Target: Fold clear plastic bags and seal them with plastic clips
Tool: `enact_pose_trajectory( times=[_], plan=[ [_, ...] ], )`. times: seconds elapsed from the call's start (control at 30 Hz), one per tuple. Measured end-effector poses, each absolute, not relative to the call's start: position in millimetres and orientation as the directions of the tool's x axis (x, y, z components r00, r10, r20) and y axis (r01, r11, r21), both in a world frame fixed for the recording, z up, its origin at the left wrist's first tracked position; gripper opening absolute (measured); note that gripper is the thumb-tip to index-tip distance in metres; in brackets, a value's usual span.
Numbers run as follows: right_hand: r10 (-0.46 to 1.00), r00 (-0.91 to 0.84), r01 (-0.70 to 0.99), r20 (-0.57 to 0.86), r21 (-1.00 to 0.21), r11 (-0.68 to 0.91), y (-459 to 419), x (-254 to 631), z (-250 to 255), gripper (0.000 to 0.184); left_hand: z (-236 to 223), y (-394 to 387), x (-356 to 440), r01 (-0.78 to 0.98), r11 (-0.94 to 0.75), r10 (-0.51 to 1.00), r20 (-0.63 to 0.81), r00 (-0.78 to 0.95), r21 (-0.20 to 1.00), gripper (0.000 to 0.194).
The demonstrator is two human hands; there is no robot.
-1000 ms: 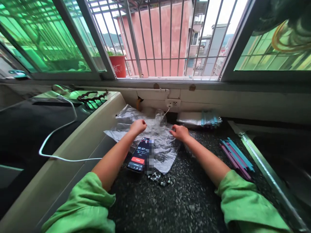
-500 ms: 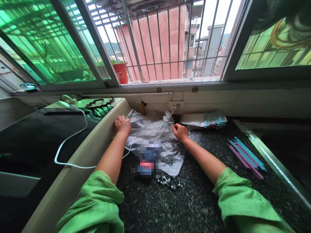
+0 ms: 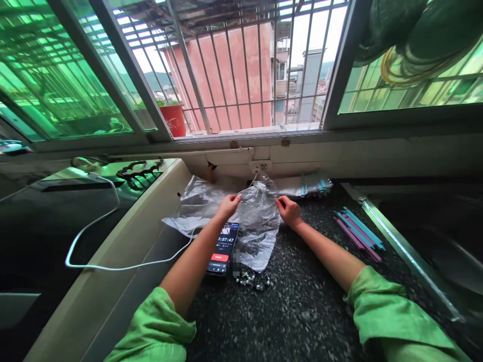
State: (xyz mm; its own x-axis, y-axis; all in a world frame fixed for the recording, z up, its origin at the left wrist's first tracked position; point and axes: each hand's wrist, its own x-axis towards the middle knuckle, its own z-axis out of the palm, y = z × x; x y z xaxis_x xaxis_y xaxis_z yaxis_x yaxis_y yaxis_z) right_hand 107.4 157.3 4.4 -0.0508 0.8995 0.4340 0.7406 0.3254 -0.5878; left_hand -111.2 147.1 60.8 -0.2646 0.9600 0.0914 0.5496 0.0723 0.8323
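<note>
My left hand (image 3: 227,206) and my right hand (image 3: 289,209) each pinch an edge of a clear plastic bag (image 3: 257,206), holding it up between them above a dark speckled counter (image 3: 294,301). More clear plastic sheets (image 3: 196,201) lie crumpled under and behind it. A phone (image 3: 223,248) showing a running timer lies beside my left forearm. A small heap of shiny beads (image 3: 252,280) rests just in front of the plastic. Both arms wear green sleeves.
A white cable (image 3: 105,221) runs from the phone across a dark appliance top (image 3: 56,216) on the left. Blue and pink sticks (image 3: 358,229) lie at the right, by a metal sink rim (image 3: 400,246). A packet of sticks (image 3: 315,185) lies under the barred window.
My left hand has come back from the left edge of the plastic to the middle. Both hands now pinch one bag and hold it raised between them.
</note>
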Motion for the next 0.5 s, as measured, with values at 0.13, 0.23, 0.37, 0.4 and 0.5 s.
enact_pose_trajectory(
  times=[0.13,0.23,0.37,0.4,0.5],
  plan=[
    [0.882,-0.019,0.703,0.471,-0.621,0.347,136.9,141.3,10.6,0.029,53.1,138.0,-62.1,0.360,-0.002,0.983,0.068,-0.171,0.933,0.033],
    [0.879,0.007,0.670,0.478,-0.655,0.351,114.1,170.0,15.2,0.032,55.6,121.3,-34.3,0.244,-0.078,0.982,0.117,-0.150,0.966,0.033],
    [0.901,0.049,0.495,0.430,-0.794,0.352,75.6,208.6,14.1,0.031,53.9,88.8,-8.2,0.084,-0.161,0.979,0.170,-0.115,0.983,0.032],
    [0.911,0.051,0.446,0.408,-0.826,0.345,64.5,217.2,12.3,0.030,51.4,80.0,-4.3,0.039,-0.174,0.979,0.177,-0.102,0.984,0.031],
    [0.942,0.052,0.361,0.332,-0.886,0.292,27.5,237.8,5.3,0.030,41.1,55.9,1.2,0.046,-0.207,0.975,0.210,-0.079,0.977,0.026]
  ],
)
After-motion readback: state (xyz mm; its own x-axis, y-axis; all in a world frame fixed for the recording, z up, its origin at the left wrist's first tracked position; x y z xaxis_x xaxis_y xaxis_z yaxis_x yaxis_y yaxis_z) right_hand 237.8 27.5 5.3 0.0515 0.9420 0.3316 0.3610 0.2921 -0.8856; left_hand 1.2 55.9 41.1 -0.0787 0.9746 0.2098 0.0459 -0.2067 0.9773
